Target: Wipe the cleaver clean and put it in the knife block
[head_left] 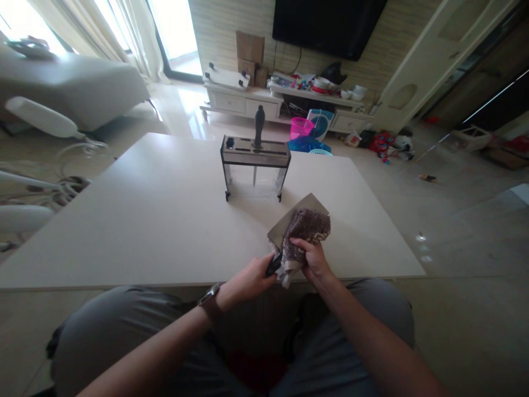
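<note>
My left hand (258,274) is closed round the black handle of a cleaver (285,225), whose wide grey blade points away from me over the table's near edge. A brown patterned cloth (308,226) is draped over the right part of the blade. My right hand (316,259) grips that cloth, its thumb on top and the other fingers hidden beneath. Beyond the blade stands a knife block (256,153) with clear sides and a dark top frame. One dark-handled tool (259,124) is upright in it, its thin shaft showing through the clear wall.
The white table (165,220) reaches from my knees toward a low white TV cabinet (260,105). A pink basket (301,128) and blue items sit on the floor behind the table. White chairs (45,118) are at the left. Toys (388,146) lie on the floor at the right.
</note>
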The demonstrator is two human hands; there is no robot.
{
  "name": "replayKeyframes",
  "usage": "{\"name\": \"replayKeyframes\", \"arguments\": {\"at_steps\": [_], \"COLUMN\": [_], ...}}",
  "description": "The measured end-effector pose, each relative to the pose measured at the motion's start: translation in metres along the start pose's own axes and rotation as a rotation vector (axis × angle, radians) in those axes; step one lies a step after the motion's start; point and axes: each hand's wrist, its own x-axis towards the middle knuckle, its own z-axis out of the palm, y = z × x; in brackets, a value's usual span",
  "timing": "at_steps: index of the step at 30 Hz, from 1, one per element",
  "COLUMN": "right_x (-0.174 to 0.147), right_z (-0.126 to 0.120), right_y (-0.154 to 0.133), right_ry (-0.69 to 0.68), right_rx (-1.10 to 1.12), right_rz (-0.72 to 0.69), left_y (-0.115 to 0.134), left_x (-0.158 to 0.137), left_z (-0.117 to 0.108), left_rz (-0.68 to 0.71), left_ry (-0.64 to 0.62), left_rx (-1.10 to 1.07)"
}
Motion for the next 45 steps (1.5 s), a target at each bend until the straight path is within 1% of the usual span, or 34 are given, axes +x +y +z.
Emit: {"name": "replayKeyframes", "arguments": {"at_steps": [4, 8, 12, 20, 23, 25, 29, 31, 36, 40, 45], "right_x": [0.013, 0.03, 0.042, 0.049, 0.052, 0.054, 0.053, 0.05, 0.042, 0.042, 0.042], "right_z": [-0.008, -0.022, -0.036, -0.045, -0.051, -0.053, -0.05, -0.046, -0.037, -0.036, -0.037], "right_y": [-0.016, -0.038, -0.057, -0.075, -0.081, -0.081, -0.072, -0.066, -0.058, -0.056, -0.054], "right_ry": [0.041, 0.082, 0.119, 0.147, 0.166, 0.151, 0.075, 0.06, 0.099, 0.126, 0.131], "right_rx": [0.051, 0.107, 0.127, 0.165, 0.173, 0.155, 0.114, 0.105, 0.117, 0.119, 0.124], "right_rz": [-0.026, -0.05, -0.121, -0.167, -0.236, -0.253, -0.175, -0.152, -0.123, -0.122, -0.107], "left_y": [0.003, 0.003, 0.005, 0.004, 0.002, 0.0, -0.003, -0.004, -0.005, -0.006, -0.005], "left_x": [0.0, 0.0, -0.001, 0.0, -0.002, -0.004, -0.003, -0.002, -0.002, -0.003, -0.004], "left_z": [-0.001, -0.003, -0.006, -0.009, -0.009, -0.009, -0.008, -0.008, -0.006, -0.005, -0.005], "left_rz": [-0.035, -0.041, -0.026, -0.006, -0.003, -0.023, -0.042, -0.045, -0.069, -0.073, -0.093], "left_ry": [-0.013, -0.044, -0.053, -0.024, -0.022, -0.021, -0.029, -0.026, -0.015, -0.043, -0.05], "left_rx": [0.044, 0.073, 0.071, 0.073, 0.079, 0.084, 0.098, 0.112, 0.166, 0.179, 0.194]}}
